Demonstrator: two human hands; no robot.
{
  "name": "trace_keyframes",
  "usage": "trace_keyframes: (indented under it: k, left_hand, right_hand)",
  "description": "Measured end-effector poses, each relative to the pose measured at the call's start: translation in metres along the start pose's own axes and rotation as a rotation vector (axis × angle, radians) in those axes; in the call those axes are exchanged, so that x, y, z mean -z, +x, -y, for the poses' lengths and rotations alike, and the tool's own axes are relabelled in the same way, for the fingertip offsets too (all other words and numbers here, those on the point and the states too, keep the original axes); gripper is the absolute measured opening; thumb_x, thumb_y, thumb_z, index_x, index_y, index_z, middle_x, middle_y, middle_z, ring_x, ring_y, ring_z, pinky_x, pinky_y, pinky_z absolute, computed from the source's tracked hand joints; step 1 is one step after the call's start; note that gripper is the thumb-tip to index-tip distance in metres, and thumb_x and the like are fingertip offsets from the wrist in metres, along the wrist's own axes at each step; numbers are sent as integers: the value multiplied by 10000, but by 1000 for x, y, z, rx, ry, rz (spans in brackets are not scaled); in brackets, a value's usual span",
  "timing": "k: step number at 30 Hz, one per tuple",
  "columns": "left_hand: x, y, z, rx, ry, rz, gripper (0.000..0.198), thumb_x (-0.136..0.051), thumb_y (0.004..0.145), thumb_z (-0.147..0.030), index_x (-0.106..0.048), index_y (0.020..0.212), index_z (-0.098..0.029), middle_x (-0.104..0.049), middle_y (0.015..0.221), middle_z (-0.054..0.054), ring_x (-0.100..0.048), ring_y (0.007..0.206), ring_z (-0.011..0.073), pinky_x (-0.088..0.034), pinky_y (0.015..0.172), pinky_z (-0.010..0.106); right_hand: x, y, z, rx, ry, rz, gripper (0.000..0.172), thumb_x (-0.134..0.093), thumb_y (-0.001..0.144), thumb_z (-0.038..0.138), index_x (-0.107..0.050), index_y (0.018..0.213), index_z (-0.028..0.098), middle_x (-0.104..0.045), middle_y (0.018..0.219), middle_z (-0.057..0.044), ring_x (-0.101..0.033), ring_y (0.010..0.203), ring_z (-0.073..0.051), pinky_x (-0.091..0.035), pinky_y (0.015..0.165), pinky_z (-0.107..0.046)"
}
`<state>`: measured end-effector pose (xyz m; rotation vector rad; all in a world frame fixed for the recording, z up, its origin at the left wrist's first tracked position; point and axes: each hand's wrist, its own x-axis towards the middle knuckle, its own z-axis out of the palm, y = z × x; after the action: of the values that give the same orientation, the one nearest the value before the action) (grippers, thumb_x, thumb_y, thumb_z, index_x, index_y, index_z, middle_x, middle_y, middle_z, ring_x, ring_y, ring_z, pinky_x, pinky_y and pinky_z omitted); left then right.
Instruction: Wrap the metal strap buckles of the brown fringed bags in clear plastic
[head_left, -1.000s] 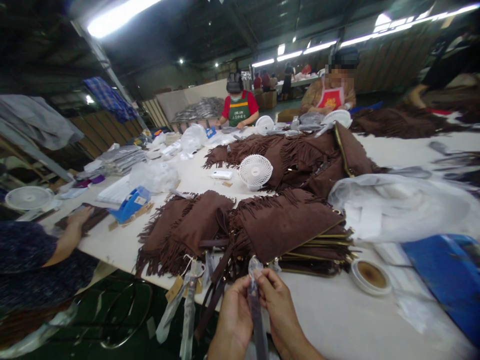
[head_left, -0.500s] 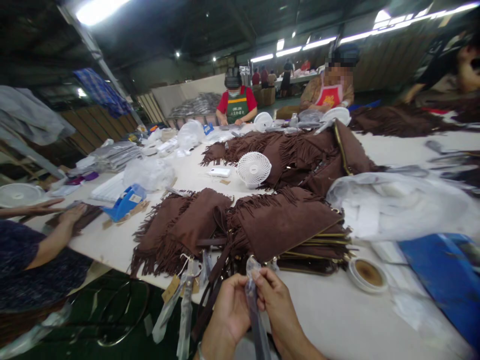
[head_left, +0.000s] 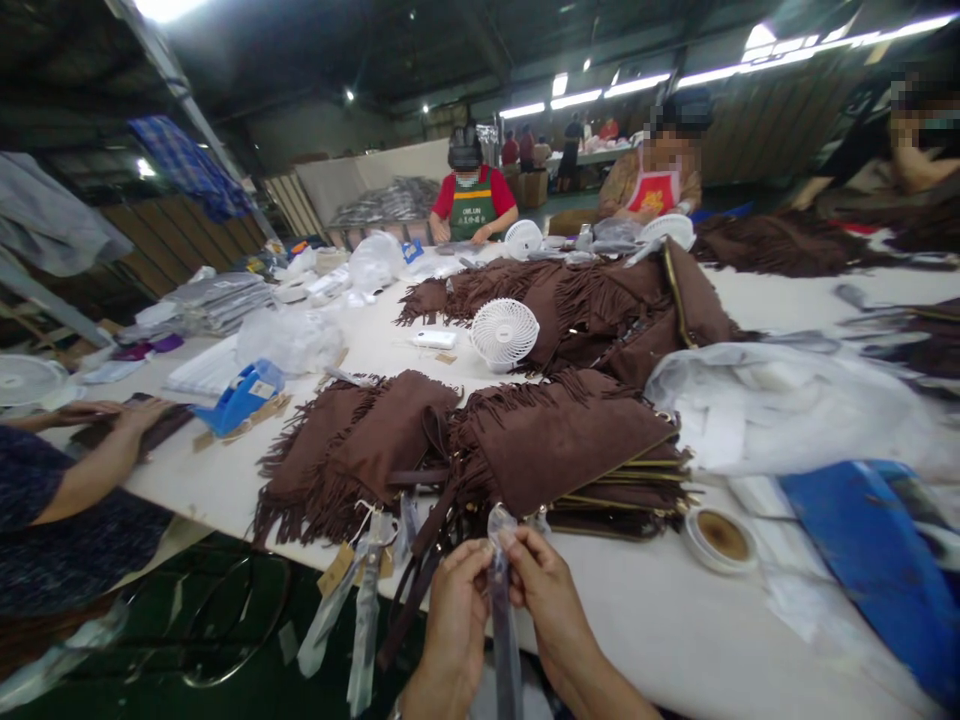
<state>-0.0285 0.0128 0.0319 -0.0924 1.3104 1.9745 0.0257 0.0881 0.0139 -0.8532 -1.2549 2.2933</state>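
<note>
While the left hand (head_left: 457, 610) and right hand (head_left: 546, 598) pinch the strap (head_left: 504, 640) between them, I see each grip clamped on it. Its long axis runs upright, just before the bag pile (head_left: 570, 440) on the surface (head_left: 675, 620).

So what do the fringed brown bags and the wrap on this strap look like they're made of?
The fringed brown bags: probably suede or faux suede, matte and napped, no shine, soft cut fringe. The wrap pinched by the left hand and right hand: thin clear plastic film, glossy, with crinkled highlights. The strap inside: dark, maybe leather.
</note>
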Motion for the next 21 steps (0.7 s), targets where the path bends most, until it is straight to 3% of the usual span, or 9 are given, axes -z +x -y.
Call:
trace_keyframes:
  k: [7, 11, 16, 18, 21]
  left_hand:
    - [2, -10, -11, -6, 201, 96, 225, -622, 808, -337, -655, 884, -127, -640, 738, 48, -562, 633, 129, -449, 576, 228]
    - [1, -6, -13, 20, 265, 157, 229, -673, 762, -356, -644, 796, -132, -597, 647, 11, -530, 569, 118, -424, 546, 229]
    - [0, 1, -14, 35, 324, 208, 255, -636, 762, -397, -586, 704, -154, -563, 578, -2, -491, 532, 131, -385, 528, 250]
    - [2, 5, -12, -60, 467, 183, 257, -583, 798, -413, -580, 722, -168, -560, 602, -9, -477, 557, 131, -364, 553, 253]
    - [9, 13, -8, -314, 792, 99, 231, -532, 836, -380, -565, 716, -185, -550, 653, -17, -471, 640, 141, -329, 614, 261]
  right_hand:
    - [-1, -4, 3, -27, 24, -8, 342, -685, 745, 505, -622, 815, 177, -414, 540, 74, -328, 456, -52, -260, 375, -144]
    - [-1, -2, 5, -97, 46, -12, 381, -729, 687, 524, -627, 802, 176, -417, 515, 80, -322, 432, -40, -264, 363, -129]
    - [3, -8, 7, -141, 90, 36, 413, -739, 678, 528, -656, 892, 185, -495, 603, 54, -406, 486, -48, -381, 424, -140]
    - [9, -14, 4, -126, 80, 44, 430, -703, 712, 552, -665, 970, 209, -604, 805, 2, -480, 551, -62, -415, 442, -155]
    - [27, -21, -4, -118, -16, 43, 474, -675, 717, 595, -679, 995, 211, -639, 1055, -60, -536, 598, -79, -407, 417, -161]
